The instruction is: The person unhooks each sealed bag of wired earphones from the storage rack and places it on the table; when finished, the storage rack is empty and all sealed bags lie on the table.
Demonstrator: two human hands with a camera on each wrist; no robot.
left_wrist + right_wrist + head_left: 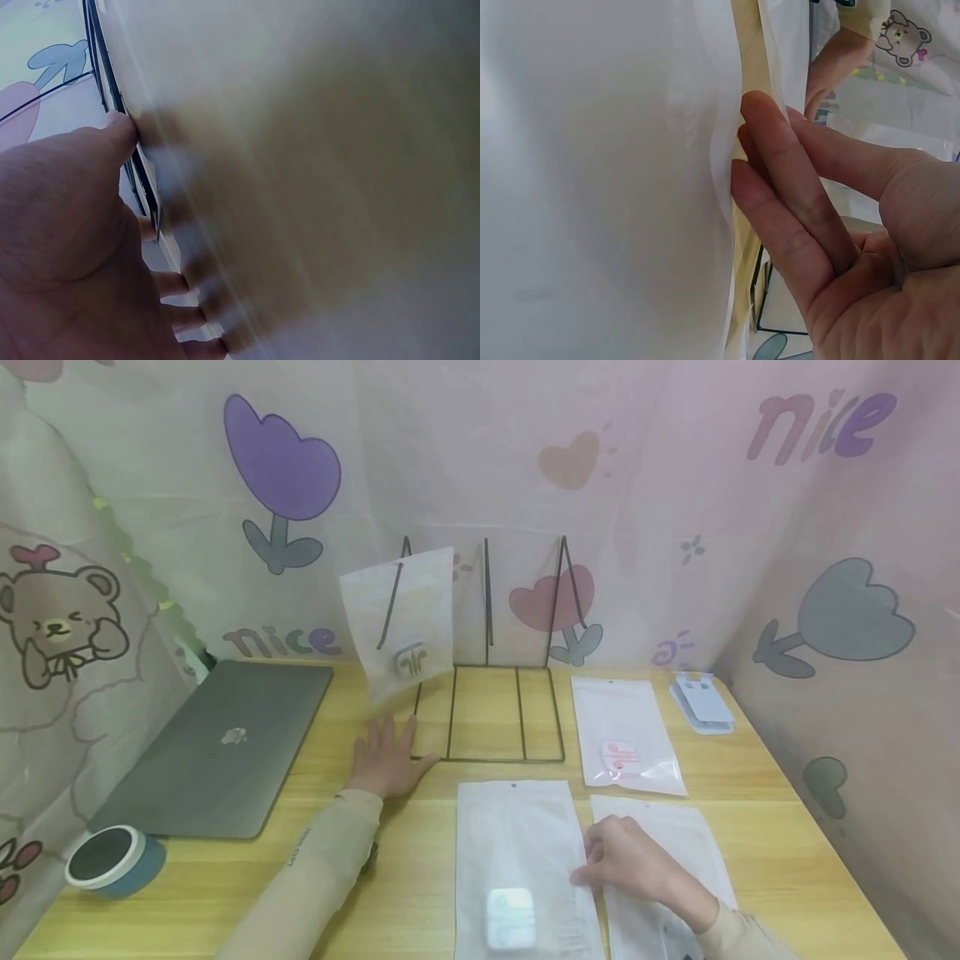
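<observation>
My left hand (386, 756) lies with fingers spread on the table, by the front left corner of a black wire display rack (506, 762). A white packaging bag with an earphone picture (412, 618) hangs tilted on the rack's left prong. In the left wrist view the thumb (124, 135) is beside the rack's dark wire. My right hand (626, 860) pinches the right edge of a white packaging bag with a white square case (513, 877) lying at the front. Under that hand is another white bag (705, 852), partly hidden by it.
A third flat white bag (626, 735) lies right of the rack, with a pale blue folding stand (702, 703) beyond it. On the left are a closed grey laptop (225, 752) and a round blue-and-white container (116, 860). A printed curtain (465, 460) surrounds the table.
</observation>
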